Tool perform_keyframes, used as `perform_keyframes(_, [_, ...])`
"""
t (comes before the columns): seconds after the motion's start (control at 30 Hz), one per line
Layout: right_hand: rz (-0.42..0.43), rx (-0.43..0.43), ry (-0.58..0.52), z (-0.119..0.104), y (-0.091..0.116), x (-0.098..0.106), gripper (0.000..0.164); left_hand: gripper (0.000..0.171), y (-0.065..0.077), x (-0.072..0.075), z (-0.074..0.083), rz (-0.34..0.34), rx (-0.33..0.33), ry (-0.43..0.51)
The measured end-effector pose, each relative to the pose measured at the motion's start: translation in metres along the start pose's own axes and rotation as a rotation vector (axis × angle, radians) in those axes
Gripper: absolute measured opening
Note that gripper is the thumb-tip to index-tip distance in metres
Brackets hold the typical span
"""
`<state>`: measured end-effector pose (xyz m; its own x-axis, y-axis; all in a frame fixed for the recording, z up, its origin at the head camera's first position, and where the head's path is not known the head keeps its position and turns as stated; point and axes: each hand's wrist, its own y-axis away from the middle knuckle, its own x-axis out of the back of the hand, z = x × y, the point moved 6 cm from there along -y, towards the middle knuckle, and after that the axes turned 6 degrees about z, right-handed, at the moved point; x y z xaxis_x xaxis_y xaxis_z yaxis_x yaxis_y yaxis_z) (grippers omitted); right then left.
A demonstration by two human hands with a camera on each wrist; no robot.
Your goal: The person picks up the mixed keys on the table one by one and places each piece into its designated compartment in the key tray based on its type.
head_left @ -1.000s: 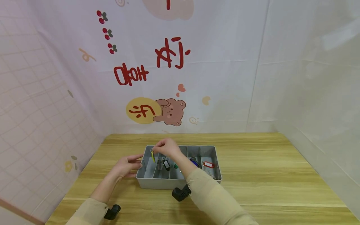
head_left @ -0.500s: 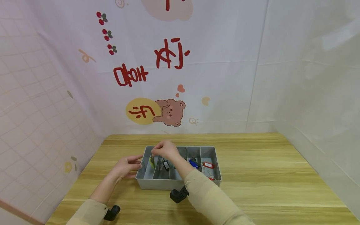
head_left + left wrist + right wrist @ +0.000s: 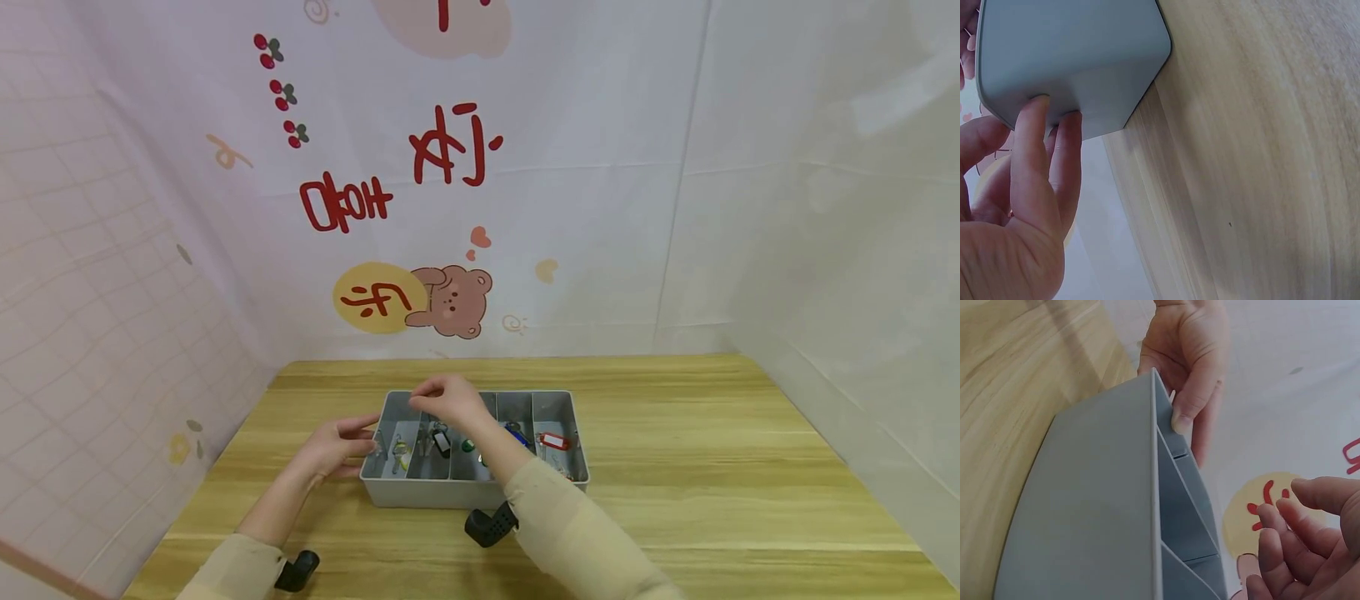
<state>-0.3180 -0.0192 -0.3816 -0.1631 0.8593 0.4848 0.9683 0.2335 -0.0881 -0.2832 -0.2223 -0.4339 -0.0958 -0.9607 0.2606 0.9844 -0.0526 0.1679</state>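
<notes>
A grey divided box point(image 3: 420, 495) stands on the table. My left hand point(image 3: 334, 448) holds its left end, the thumb point(image 3: 1184, 420) over the rim and fingers point(image 3: 1034, 165) against the outer wall. Above the left compartments hovers my right hand point(image 3: 452, 402), fingers loosely bent, holding nothing. A yellow key tag point(image 3: 402, 459) with its ring lies in the leftmost compartment. One compartment over is a black key tag point(image 3: 441, 443). Further right are a green tag point(image 3: 468, 446), a blue tag point(image 3: 517, 434) and a red key tag point(image 3: 554, 442). My right forearm partly covers the middle compartments.
The box rests on a wood-grain table point(image 3: 712, 467). Behind it hangs a white printed cloth point(image 3: 600, 208) with a bear figure, and cloth also closes off both sides. Black wrist-camera mounts point(image 3: 491, 527) hang under the forearms near the box's front.
My right hand lowered the yellow key tag into the leftmost compartment and let it go. It then drew slightly right, its fingers loosened. My left hand stayed on the box.
</notes>
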Motion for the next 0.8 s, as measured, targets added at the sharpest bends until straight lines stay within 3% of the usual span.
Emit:
perform_keyframes(0.37, [-0.011,0.101,0.013,0.002,0.017,0.031,0.024,0.059,0.001,0.002,0.0,0.03,0.01,-0.023])
perform_keyframes(0.63, [0.015,0.138,0.016,0.009,0.031,0.057,0.028,0.057,0.002,0.003,-0.002,0.056,0.031,-0.036])
perform_keyframes(0.8, [0.042,0.142,0.035,0.021,0.038,0.078,0.026,0.058,0.004,0.0,0.003,0.037,0.011,-0.039])
